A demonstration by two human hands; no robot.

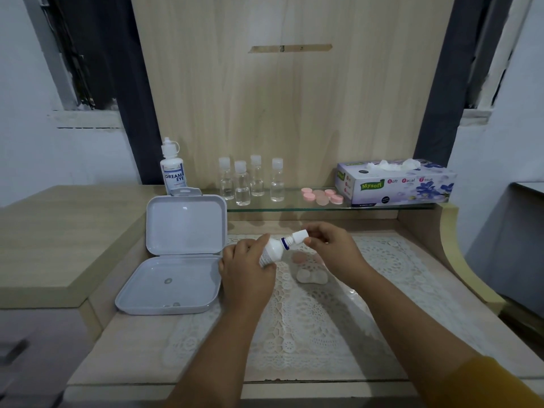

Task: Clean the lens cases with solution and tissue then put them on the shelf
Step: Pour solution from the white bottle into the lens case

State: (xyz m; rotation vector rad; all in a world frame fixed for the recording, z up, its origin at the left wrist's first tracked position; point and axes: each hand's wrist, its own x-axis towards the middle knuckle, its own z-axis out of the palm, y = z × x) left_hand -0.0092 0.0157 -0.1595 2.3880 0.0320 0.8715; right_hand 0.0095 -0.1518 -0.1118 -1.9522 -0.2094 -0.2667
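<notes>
My left hand (pixel 247 269) grips a small white solution bottle (pixel 272 250), tilted with its nozzle up to the right. My right hand (pixel 329 245) pinches the bottle's white cap (pixel 300 235). Just below the hands, a pale lens case (pixel 310 275) lies on the lace mat (pixel 368 290), with a pinkish lid (pixel 300 257) beside it. On the glass shelf (pixel 294 208) at the back sit pink lens case parts (pixel 322 196) and a Mysoft tissue box (pixel 394 184).
An open grey plastic box (pixel 176 260) lies left of my hands. A Dream Eye solution bottle (pixel 173 169) and several small clear bottles (pixel 251 181) stand at the back. A raised wooden counter (pixel 59 240) borders the left side.
</notes>
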